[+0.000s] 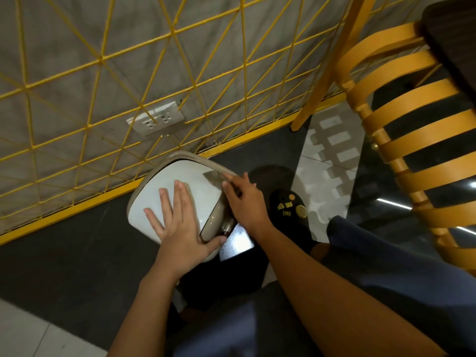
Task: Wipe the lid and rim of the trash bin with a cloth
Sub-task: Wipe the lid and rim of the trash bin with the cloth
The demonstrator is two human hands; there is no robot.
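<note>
The trash bin (144, 186) stands on the dark floor against the yellow grid. It has a beige rim and a white swing lid (188, 176). My left hand (180, 222) lies flat on the lid with its fingers spread and its thumb at the near rim. My right hand (244, 202) is at the bin's right rim, its fingers bent over a grey cloth (213, 177) on the lid's far right corner. Most of the cloth is hidden under that hand. A dark gap shows between the lid and the rim by my right wrist.
A yellow wire grid (103, 57) with a yellow base rail runs behind the bin, with a wall socket (155, 121) behind it. A yellow slatted chair (412, 150) stands at the right. My black shoe (288, 204) is just right of the bin.
</note>
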